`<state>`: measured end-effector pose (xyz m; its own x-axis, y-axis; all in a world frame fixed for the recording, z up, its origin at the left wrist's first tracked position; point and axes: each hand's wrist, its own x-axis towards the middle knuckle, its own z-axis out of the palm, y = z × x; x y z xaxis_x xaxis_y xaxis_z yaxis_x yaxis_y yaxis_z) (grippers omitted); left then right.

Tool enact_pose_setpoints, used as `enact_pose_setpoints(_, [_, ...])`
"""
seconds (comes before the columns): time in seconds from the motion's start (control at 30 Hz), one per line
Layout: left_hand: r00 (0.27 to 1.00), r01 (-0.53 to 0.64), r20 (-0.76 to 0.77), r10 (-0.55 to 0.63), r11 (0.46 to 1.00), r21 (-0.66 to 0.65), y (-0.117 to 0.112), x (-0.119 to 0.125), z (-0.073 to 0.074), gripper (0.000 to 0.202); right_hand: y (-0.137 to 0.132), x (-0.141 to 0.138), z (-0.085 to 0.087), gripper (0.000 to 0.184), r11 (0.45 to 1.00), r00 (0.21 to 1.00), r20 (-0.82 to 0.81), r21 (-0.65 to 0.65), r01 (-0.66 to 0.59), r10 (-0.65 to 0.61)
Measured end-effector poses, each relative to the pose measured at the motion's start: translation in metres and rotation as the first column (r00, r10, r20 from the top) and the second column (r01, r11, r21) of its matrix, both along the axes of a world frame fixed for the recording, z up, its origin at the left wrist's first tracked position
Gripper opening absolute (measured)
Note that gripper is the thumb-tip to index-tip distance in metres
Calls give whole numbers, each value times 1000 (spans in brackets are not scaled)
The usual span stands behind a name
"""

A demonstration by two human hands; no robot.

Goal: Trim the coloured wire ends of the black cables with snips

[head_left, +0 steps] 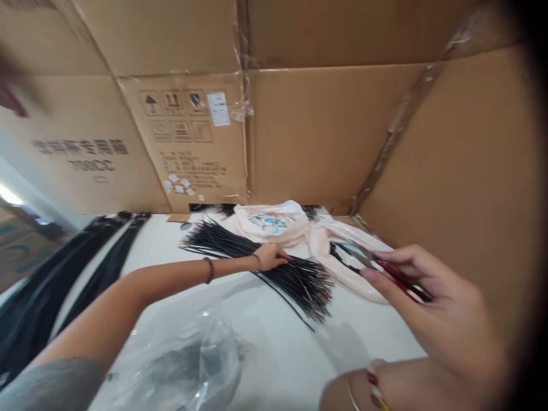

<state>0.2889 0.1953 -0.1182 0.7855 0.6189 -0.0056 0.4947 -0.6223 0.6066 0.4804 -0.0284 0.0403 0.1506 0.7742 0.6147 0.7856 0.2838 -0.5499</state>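
My left hand (pixel 270 256) reaches across the white table (pixel 274 342) and rests on a bundle of thin black wires (pixel 265 262), fingers closed on the strands. The wire ends near the front show coloured tips. My right hand (pixel 428 291) is close to the camera at the right and holds a red-handled cutting tool (pixel 387 269), its metal tip pointing left toward a pale pink plastic bag (pixel 317 234).
Large cardboard boxes (pixel 325 131) wall in the back and right side of the table. Long black cable bundles (pixel 64 274) lie along the left edge. A crumpled clear plastic bag (pixel 188 354) sits at the front.
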Motion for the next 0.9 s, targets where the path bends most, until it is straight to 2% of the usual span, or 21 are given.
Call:
enact_pose_setpoints(0.13, [998,62,24,-63,998,13,6,4,-4,29,-6,-5,9,21,998,990,-142,-69,-12,2])
enact_pose_setpoints(0.27, [995,98,8,-98,995,28,6,6,-5,30,-10,0,11,19,998,978,-210,-67,-8,-6])
enact_pose_setpoints(0.33, [996,92,-2,-92,995,30,5,7,-5,30,-8,5,10,23,996,969,-243,-86,23,-43])
enact_pose_setpoints(0.37, [996,88,-6,-87,996,27,4,7,-5,30,-4,8,8,25,989,968,-239,-142,43,-76])
enact_pose_setpoints(0.43, [997,77,-11,-77,997,18,4,7,-4,30,11,15,2,28,942,973,-186,-329,71,-138])
enact_pose_setpoints(0.5, [998,67,-9,-67,998,8,4,6,-4,30,33,23,-8,27,854,984,-103,-516,69,-142])
enact_pose_setpoints(0.7, [999,48,11,-48,999,-2,1,6,-1,30,106,34,-53,24,738,997,-48,-674,11,-58])
enact_pose_setpoints(0.8, [999,41,7,-41,999,0,0,7,0,31,123,31,-66,28,659,999,-21,-752,9,-38])
enact_pose_setpoints(0.9, [999,36,0,-36,999,9,0,8,1,30,129,28,-71,29,567,1000,-24,-823,-27,12])
